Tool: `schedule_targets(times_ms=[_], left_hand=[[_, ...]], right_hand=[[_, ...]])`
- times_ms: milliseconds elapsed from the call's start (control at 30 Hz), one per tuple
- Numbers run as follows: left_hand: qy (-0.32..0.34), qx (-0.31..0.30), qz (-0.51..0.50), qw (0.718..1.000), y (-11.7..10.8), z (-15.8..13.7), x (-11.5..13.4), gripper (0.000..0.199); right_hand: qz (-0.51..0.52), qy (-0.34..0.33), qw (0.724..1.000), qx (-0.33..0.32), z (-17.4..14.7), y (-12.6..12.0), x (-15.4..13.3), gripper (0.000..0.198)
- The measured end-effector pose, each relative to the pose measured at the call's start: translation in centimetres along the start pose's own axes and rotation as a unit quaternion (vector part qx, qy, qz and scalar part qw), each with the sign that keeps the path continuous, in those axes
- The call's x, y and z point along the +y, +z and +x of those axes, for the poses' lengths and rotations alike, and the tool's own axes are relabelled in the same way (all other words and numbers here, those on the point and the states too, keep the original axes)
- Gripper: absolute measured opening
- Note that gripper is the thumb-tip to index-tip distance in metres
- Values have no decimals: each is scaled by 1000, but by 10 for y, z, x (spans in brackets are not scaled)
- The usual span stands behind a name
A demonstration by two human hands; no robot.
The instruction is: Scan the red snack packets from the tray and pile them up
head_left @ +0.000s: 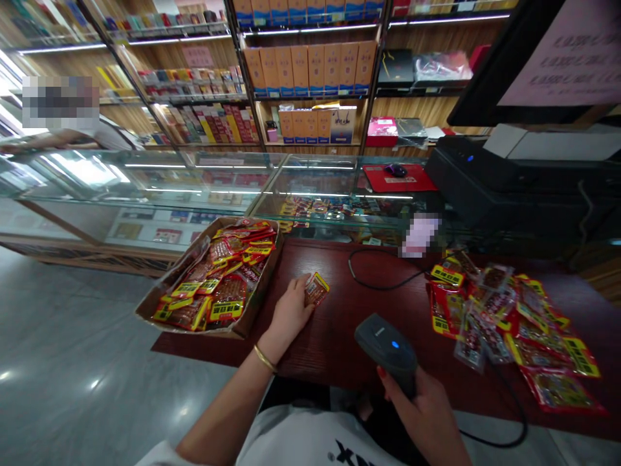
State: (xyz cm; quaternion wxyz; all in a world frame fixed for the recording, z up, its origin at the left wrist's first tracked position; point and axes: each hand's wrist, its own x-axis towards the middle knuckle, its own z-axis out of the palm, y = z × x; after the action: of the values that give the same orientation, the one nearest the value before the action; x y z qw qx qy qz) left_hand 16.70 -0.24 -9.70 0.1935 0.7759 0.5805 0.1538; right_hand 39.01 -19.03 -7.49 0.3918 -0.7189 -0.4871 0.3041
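Observation:
My left hand [292, 310] grips the edge of a small red and yellow snack packet [317, 289] over the dark red counter [334, 343]. In my right hand [427, 414] is a black barcode scanner [388, 349] with a blue light, its head pointing up and left toward the packet. Left of my left hand stands a cardboard box [252, 323] filled with similar snack packets [228, 298]. A loose heap of snack packets [548, 330], some in clear wrapping, lies on the counter to the right of the scanner.
A black cable [359, 281] loops across the counter. Behind it are glass display cases [204, 175], a mouse [395, 170] on a red mat [412, 181], and a black machine [485, 188] under a monitor [485, 71]. A person [107, 133] leans at the far left.

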Motion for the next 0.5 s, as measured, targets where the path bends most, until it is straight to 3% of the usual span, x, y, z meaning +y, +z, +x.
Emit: schedule_targets(times_ms=[133, 300, 500], left_hand=[[63, -24, -109, 992, -8, -7, 3, 83], [57, -4, -231, 971, -8, -13, 6, 78], [58, 4, -219, 974, -5, -12, 7, 72]], right_hand=[[-27, -11, 999, -30, 4, -1, 3, 34], [-53, -29, 996, -65, 8, 0, 6, 35], [-69, -46, 994, -70, 7, 1, 9, 42]])
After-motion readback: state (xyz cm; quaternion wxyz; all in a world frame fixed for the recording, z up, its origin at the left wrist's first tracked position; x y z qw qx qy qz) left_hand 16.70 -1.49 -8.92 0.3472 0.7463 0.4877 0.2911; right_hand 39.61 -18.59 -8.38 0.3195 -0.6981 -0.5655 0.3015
